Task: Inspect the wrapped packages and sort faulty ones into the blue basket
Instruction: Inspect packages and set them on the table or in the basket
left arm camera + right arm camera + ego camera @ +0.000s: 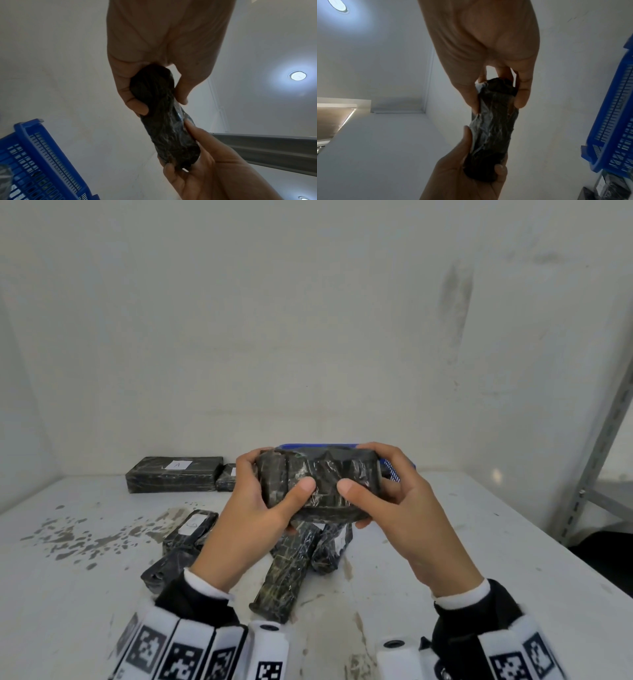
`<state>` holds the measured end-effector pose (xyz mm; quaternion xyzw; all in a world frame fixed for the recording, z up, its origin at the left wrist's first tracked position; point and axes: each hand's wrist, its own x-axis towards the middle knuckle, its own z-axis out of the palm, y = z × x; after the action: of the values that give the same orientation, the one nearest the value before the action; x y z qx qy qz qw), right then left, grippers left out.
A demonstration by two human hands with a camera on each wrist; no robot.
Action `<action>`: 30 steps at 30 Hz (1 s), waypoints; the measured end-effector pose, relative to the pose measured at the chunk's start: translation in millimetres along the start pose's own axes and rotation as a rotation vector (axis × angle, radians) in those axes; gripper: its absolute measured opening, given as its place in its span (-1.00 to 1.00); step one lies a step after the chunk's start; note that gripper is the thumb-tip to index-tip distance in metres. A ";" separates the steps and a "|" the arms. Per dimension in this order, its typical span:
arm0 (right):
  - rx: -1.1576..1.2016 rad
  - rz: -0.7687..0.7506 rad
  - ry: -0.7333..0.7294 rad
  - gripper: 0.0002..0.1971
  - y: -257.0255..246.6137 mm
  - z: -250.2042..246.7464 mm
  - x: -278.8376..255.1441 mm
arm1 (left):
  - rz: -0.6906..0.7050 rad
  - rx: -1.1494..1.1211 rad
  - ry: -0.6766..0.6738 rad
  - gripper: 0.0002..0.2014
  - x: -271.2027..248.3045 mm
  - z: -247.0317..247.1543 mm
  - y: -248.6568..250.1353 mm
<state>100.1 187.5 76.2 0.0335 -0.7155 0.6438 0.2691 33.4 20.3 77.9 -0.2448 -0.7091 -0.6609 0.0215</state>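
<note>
Both hands hold one black package wrapped in clear film, lifted above the table in front of the blue basket. My left hand grips its left end, thumb on the near face. My right hand grips its right end the same way. In the left wrist view the package runs between my left hand and the right hand. The right wrist view shows the package with wrinkled film, my right hand above it, and the basket at right.
Several more wrapped black packages lie on the white table below my hands. A larger one with a white label sits at the back left. A grey metal rack post stands at the right. Dark stains mark the table's left.
</note>
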 end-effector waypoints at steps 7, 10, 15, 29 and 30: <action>-0.179 0.006 -0.050 -0.61 2.6 5.1 -8.0 | 0.011 0.100 0.034 -0.54 -1.2 0.5 -1.6; -0.194 0.005 -0.037 -0.65 -0.6 5.9 -7.6 | 0.012 0.085 0.043 -0.60 -0.6 0.0 -2.1; -0.150 -0.037 -0.010 -0.73 -0.2 8.3 -3.4 | 0.014 0.018 0.070 -0.54 -0.5 1.0 -1.3; -0.077 -0.001 0.013 -0.40 1.0 3.8 -1.7 | 0.030 0.046 0.013 -0.67 -5.2 -0.3 1.0; -0.086 -0.007 -0.002 -0.50 0.2 3.7 -1.7 | 0.032 0.042 -0.018 -0.61 -5.6 -0.4 2.9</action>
<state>100.2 183.5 75.2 0.0248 -0.7425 0.6117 0.2718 39.2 18.2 78.6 -0.2616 -0.7189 -0.6433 0.0306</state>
